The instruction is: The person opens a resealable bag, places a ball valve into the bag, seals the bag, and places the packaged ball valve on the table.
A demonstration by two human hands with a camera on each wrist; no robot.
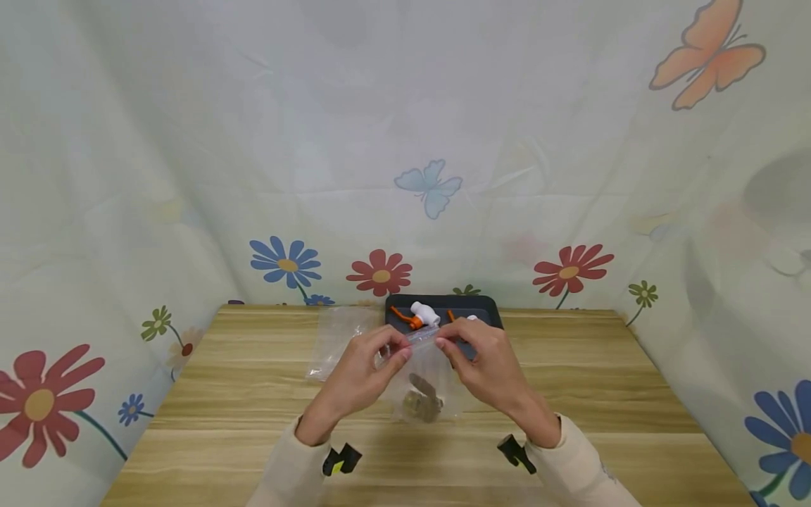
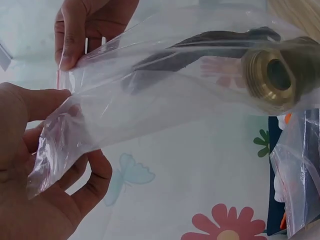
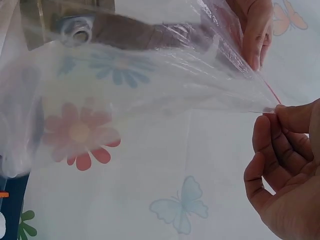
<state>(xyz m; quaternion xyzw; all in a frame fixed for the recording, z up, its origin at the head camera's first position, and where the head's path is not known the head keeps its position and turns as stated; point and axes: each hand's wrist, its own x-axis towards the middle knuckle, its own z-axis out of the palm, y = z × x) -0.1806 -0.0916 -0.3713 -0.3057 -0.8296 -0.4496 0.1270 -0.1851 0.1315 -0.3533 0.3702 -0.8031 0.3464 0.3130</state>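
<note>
The left hand (image 1: 357, 373) and right hand (image 1: 493, 365) each pinch the mouth (image 1: 422, 336) of the clear zip bag (image 1: 431, 367), the brass valve (image 1: 422, 406) inside hanging short of the tray (image 1: 472, 302) at the desk's (image 1: 570, 380) far edge, so keeping that mouth taut and level seems best.

The cream sleeves (image 1: 293, 459) are long, the right bearing a grey mark (image 1: 608, 473). Two black wrist cameras (image 1: 350, 456) show yellow-green patches (image 1: 338, 467).
</note>
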